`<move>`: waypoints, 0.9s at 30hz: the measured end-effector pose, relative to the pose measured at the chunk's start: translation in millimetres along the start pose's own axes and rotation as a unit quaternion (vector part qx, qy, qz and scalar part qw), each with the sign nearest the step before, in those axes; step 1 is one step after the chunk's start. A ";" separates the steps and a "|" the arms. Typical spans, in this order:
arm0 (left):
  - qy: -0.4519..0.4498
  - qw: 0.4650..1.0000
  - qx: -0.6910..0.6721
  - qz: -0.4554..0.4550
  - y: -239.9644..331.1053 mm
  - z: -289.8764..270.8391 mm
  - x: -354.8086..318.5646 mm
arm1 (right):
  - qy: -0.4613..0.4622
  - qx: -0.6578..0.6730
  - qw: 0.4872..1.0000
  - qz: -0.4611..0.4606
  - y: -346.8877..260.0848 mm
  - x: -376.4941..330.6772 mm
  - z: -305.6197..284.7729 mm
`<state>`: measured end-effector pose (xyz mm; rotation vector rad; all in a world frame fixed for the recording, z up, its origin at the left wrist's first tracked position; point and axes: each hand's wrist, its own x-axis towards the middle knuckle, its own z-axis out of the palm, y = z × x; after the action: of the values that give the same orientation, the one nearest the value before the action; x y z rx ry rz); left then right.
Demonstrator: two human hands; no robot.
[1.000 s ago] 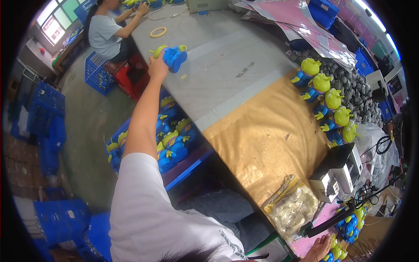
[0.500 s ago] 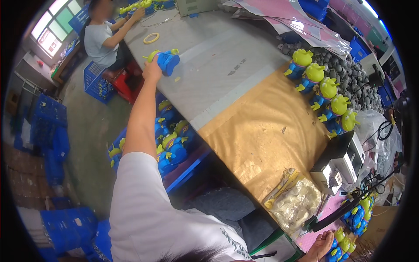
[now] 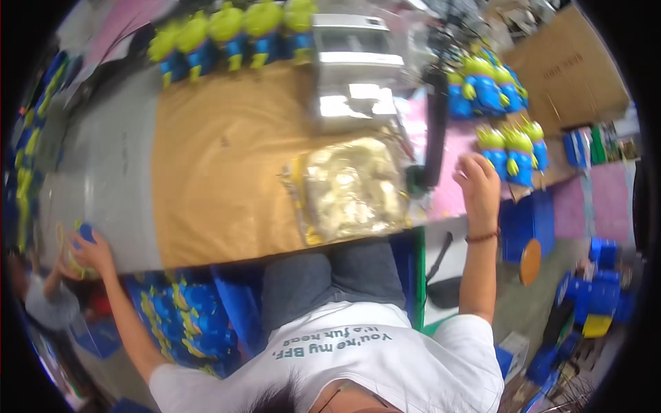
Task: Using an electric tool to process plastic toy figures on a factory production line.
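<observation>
My left hand is stretched far out to the left end of the table and grips a blue and green toy figure at the grey table edge. My right hand is raised at the right, fingers loosely curled and holding nothing. It sits right beside a group of green-headed, blue-bodied toy figures on a pink surface. Between my arms lies a clear bag of pale yellow pieces on the brown-covered table.
A grey box-shaped machine stands behind the bag, with a black pole to its right. A row of the same toys lines the far edge. Blue crates of toys sit under the table. Another person is at the far left.
The view has swung round to the right, so the table now lies across the picture. My right hand has risen to the toys on the right. My left hand still holds the toy.
</observation>
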<state>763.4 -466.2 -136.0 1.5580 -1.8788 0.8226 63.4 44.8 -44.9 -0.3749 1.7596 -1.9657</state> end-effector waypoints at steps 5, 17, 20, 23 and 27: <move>-0.092 0.962 -0.224 0.126 191.1 -80.7 -47.3 | -0.001 -0.113 0.992 -0.061 16.3 37.1 -16.7; -0.160 0.944 -0.270 0.098 332.1 -125.0 -87.2 | -0.132 -0.408 0.875 -0.225 79.0 159.6 20.9; -0.169 0.938 -0.286 0.100 334.3 -117.6 -87.6 | -0.168 -0.325 0.924 -0.108 101.6 187.9 13.3; -0.174 0.938 -0.282 0.100 334.4 -117.7 -87.8 | -0.143 -0.397 0.873 -0.244 103.6 183.0 31.7; -0.180 0.938 -0.284 0.085 332.3 -119.9 -88.2 | -0.153 -0.462 0.822 -0.297 98.2 179.3 45.1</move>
<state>455.2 -273.5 -158.3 1.2383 -2.2687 0.0208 -50.7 -92.2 -154.5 -1.6224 2.4292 -1.0636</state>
